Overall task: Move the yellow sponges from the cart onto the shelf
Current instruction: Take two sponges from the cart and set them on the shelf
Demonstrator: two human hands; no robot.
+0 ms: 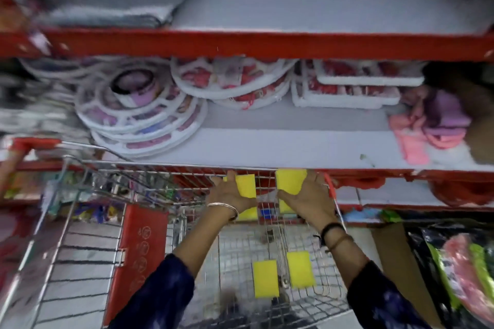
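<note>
My left hand (pixel 230 192) grips a yellow sponge (pixel 246 185) and my right hand (pixel 307 195) grips a second yellow sponge (pixel 290 180). Both are raised over the far rim of the wire cart (pixel 171 168), just below the front edge of the white shelf (pixel 267 147). Two more yellow sponges (pixel 266 278) (pixel 300 269) lie flat on the cart's wire floor. Further yellow sponges (pixel 247 213) peek out beneath my hands at the cart's far end.
Round white trays (pixel 139 112) are stacked at the shelf's left, rectangular ones (pixel 347 88) at the back right, pink and purple cloths (pixel 433 125) at the far right. A red-edged upper shelf (pixel 267 41) holds grey folded cloths (pixel 115 5). The cart's red handle (pixel 34 144) is left.
</note>
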